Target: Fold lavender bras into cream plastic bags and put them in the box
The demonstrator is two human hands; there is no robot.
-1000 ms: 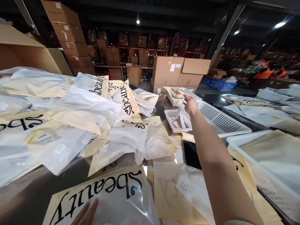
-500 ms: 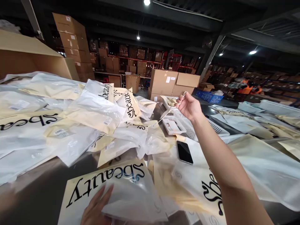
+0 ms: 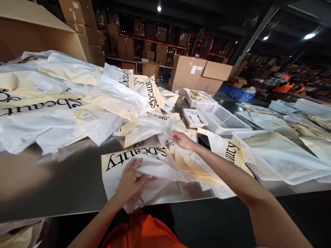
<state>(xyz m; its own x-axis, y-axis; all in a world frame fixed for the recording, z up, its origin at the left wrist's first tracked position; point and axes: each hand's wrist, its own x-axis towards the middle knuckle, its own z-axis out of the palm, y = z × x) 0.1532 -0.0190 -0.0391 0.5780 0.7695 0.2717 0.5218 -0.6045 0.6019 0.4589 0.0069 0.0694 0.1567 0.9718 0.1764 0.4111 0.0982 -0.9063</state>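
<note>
A clear plastic bag printed "Sbeauty" (image 3: pixel 113 163) lies on the dark table before me. My left hand (image 3: pixel 131 181) rests on it, fingers spread over the film and thumb near a raised fold. Just above the bag's right part, my right hand (image 3: pixel 182 140) pinches a thin white string (image 3: pixel 169 143); a small pale piece seems to hang from it, too blurred to name. Beyond my right forearm, a black phone (image 3: pixel 203 140) lies on another printed bag (image 3: pixel 234 150), partly hidden by the arm.
Filled plastic bags (image 3: pixel 69 127) are heaped on the left by an open carton (image 3: pixel 59 41). White perforated baskets (image 3: pixel 224 119) and a small white tray (image 3: pixel 195 118) stand at the back right. More bags (image 3: pixel 289 156) cover the right side. Two people in orange (image 3: pixel 284 84) are far off.
My right hand has come down from above the baskets to the printed bag, bringing the string with it. The view has tilted down. My left hand stays on the bag.
</note>
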